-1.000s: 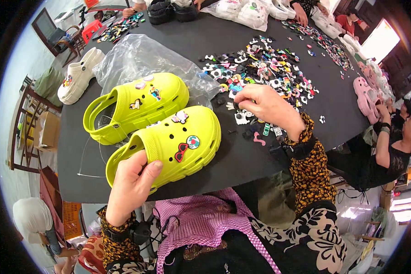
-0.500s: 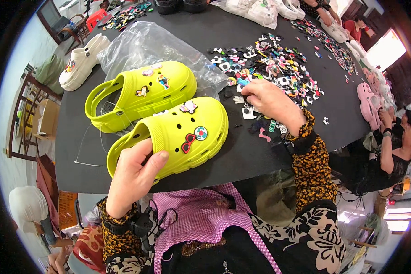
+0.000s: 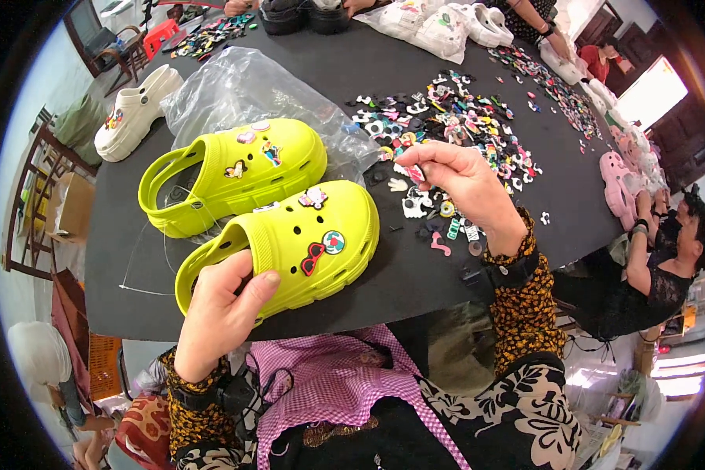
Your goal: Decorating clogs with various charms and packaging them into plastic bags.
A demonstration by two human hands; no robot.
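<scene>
My left hand [image 3: 221, 313] grips the near lime-green clog [image 3: 333, 282] at its foot opening, fingers inside and thumb on the outside. That clog carries several shoe charms, among them red sunglasses [image 3: 313, 258] and a round blue-green one [image 3: 334, 242]. Just behind it lies its mate, another lime-green clog [image 3: 301, 160] with charms on its upper; a thin clear cord loops at the heels. To the right, my right hand [image 3: 468, 188] pinches a small pink-and-white shoe charm [image 3: 409, 171] between thumb and fingers, above the near edge of a colourful charm pile [image 3: 486, 129].
A crumpled clear plastic bag [image 3: 247, 86] lies behind the clogs on the black table [image 3: 415, 290]. At the left edge stands a white clog [image 3: 137, 113]. More charms [image 3: 560, 94], a white bag [image 3: 427, 30] and pink clogs [image 3: 619, 188] lie farther off, where other people work.
My right hand has come up from the charm pile, and a pink-and-white charm now shows in its pinch. My left hand keeps its hold on the near clog. The view has shifted slightly.
</scene>
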